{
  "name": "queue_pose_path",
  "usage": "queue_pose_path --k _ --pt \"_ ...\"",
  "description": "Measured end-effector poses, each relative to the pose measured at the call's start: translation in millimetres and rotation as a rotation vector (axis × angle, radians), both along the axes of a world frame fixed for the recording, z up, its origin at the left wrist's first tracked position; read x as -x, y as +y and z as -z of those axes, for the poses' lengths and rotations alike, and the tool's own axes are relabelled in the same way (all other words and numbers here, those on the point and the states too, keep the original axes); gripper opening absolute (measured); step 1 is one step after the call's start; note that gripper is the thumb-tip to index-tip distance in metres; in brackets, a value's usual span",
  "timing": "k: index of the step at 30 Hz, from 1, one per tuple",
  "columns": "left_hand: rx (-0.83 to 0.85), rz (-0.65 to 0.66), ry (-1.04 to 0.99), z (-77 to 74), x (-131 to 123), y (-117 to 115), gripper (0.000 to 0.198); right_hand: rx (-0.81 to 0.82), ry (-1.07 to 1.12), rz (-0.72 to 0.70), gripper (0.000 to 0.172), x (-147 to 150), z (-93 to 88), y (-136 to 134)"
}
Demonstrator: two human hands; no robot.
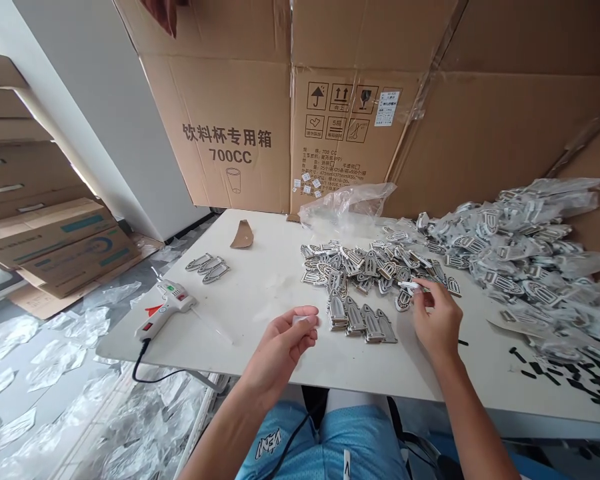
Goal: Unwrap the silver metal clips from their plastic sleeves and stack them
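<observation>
My left hand (286, 341) is closed above the front of the white table (260, 293), its thumb pressed on a small pale piece (301, 320) that the fingers mostly hide. Farther right, my right hand (437, 319) pinches a small white piece (409, 285) at the near side of a heap of grey-and-white arch-shaped pieces (370, 261). Between my hands, several overlapping stacks of the same arch-shaped pieces (354, 317) lie flat. At the left, a white hot glue gun (173, 303) rests on the table with a clear glue stick near it.
A few arch-shaped pieces (209, 267) and a brown cardboard scrap (242, 235) lie at the left. Bagged pieces (520, 247) pile up at the right, above black strips (570, 377). Cardboard boxes (230, 100) wall the back. Plastic bags (55, 353) litter the floor.
</observation>
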State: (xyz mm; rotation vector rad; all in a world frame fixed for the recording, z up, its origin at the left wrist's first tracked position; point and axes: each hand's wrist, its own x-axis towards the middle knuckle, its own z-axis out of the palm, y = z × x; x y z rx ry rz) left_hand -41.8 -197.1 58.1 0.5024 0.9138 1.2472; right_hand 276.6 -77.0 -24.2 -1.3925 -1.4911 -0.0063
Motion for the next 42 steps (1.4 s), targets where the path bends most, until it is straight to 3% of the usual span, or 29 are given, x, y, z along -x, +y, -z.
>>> queue_pose_path --k 3,6,9,13,19,26,33,42 --pt "0.001 0.01 0.008 -0.1 -1 -1 0.034 0.004 0.327 -0.086 0.029 5 -13.0 -15" --pt "0.003 0.015 0.01 -0.2 -2 -1 0.031 0.026 0.573 -0.279 0.017 10 -27.8 -32" --pt "0.019 0.008 0.009 0.4 -4 -1 0.031 0.059 0.737 -0.439 0.008 14 -39.6 -49" --pt "0.036 -0.002 0.006 2.7 -5 0 0.036 0.013 0.827 -0.492 0.011 19 -45.1 -63" --pt "0.021 0.015 0.039 6.7 -4 2 0.039 0.018 0.736 -0.553 0.016 27 -40.7 -70" --pt "-0.021 0.023 0.11 6.1 -5 3 0.041 0.105 0.422 -0.616 0.015 48 -43.0 -81" --pt "-0.062 0.025 0.301 1.3 -6 -1 0.037 0.189 0.207 -0.697 0.011 72 -53.5 -99" --pt "-0.219 0.132 0.535 -2.2 -8 -4 0.037 0.2 0.077 -0.786 0.016 86 -54.9 -109"
